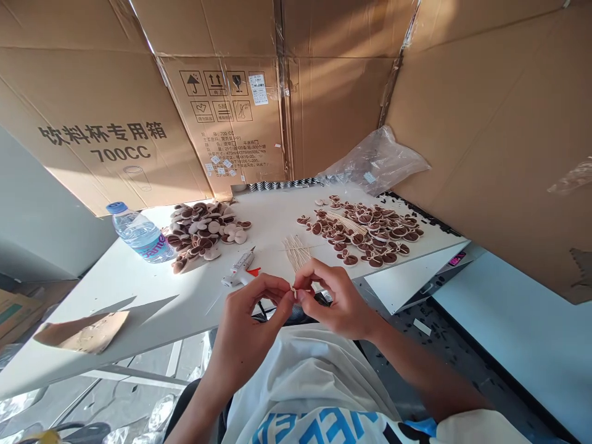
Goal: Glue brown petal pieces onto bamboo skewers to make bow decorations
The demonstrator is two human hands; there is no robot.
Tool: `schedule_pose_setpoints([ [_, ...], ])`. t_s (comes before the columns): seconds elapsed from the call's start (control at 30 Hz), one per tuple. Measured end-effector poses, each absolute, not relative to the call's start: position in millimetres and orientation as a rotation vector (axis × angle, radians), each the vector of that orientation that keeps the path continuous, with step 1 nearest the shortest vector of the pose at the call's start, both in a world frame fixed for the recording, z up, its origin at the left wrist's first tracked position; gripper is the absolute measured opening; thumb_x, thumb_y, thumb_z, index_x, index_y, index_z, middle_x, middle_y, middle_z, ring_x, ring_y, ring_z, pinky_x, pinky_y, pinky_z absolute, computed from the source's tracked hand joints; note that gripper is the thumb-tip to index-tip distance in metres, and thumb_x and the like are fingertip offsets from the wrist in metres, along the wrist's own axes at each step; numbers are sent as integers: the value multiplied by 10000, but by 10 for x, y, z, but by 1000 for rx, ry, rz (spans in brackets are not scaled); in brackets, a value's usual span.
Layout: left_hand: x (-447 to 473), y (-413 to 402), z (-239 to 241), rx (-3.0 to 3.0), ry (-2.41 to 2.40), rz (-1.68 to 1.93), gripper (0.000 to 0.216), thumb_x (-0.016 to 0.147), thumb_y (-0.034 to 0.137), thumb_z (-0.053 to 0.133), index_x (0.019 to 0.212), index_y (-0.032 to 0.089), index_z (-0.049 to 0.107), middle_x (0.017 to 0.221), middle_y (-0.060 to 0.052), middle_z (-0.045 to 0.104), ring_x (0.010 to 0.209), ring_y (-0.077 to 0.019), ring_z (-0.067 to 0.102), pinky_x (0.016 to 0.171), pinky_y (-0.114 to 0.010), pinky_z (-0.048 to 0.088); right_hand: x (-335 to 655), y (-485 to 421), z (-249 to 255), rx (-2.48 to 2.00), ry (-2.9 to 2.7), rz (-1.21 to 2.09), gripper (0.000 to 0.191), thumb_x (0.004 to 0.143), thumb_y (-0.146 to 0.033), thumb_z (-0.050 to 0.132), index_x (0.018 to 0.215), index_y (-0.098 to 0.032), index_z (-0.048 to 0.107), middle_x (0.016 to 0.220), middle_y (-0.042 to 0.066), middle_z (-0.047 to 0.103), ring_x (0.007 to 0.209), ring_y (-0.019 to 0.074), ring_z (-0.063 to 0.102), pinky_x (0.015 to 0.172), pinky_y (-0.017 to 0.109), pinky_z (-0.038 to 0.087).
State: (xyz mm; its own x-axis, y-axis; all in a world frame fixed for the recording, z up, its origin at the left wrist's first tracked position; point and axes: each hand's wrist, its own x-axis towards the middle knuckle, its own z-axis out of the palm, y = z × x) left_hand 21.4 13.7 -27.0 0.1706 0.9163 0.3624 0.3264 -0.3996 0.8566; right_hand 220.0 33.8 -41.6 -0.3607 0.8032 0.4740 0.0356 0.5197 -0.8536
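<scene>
My left hand (252, 314) and my right hand (335, 296) meet in front of my chest, both pinching a small pale piece (293, 290) between the fingertips; I cannot make out what it is. Just beyond them on the white table (139, 290) lies a bundle of thin pale sticks (296, 251) and a white glue gun (238, 271) with an orange trigger. A heap of brown and cream mushroom-like caps (203, 233) lies to the left, and a wider spread of brown caps (370, 233) to the right.
A plastic water bottle (139, 234) lies at the left. Cardboard box walls (222, 111) enclose the table at the back and right. A crumpled clear plastic bag (377, 161) sits at the back right. A torn cardboard scrap (86, 332) rests near the front left edge.
</scene>
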Motion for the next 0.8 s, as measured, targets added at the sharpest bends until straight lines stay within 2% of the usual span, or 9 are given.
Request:
schedule_pose_setpoints([
  [0.2, 208, 153, -315, 1802, 1200, 1288, 54, 950, 246, 746, 919, 209, 771, 844, -11, 748, 773, -160, 699, 732, -273, 617, 2209, 344, -383, -683, -1764, 942, 55, 967, -189, 697, 1009, -223, 704, 868, -8, 739, 768, 136, 653, 748, 277, 532],
  [0.43, 224, 144, -287, 1724, 1189, 1225, 106, 971, 303, 757, 915, 214, 766, 858, -10, 733, 790, -161, 685, 747, -265, 597, 2181, 374, -439, -684, -1700, 961, 79, 923, -147, 713, 949, -215, 682, 797, -38, 679, 716, 114, 601, 705, 248, 494],
  [0.6, 240, 161, -274, 1530, 1030, 1188, 217, 984, 407, 792, 918, 205, 748, 840, -21, 723, 774, -162, 689, 732, -257, 586, 2121, 377, -527, -660, -1515, 1177, 104, 919, -140, 685, 934, -225, 626, 828, -35, 640, 743, 126, 609, 726, 262, 507],
  [0.7, 249, 153, -259, 1417, 952, 1154, 236, 1002, 426, 778, 945, 200, 746, 851, -27, 719, 785, -160, 695, 734, -248, 589, 2065, 379, -576, -535, -1370, 1355, 104, 950, -165, 658, 923, -232, 583, 812, -39, 619, 732, 129, 624, 708, 263, 519],
  [0.8, 263, 143, -262, 1409, 949, 1164, 238, 1007, 420, 771, 942, 193, 743, 851, -28, 712, 782, -157, 696, 735, -245, 590, 2037, 373, -600, -479, -1325, 1391, 99, 978, -179, 654, 936, -234, 583, 808, -42, 618, 728, 122, 627, 696, 250, 513],
])
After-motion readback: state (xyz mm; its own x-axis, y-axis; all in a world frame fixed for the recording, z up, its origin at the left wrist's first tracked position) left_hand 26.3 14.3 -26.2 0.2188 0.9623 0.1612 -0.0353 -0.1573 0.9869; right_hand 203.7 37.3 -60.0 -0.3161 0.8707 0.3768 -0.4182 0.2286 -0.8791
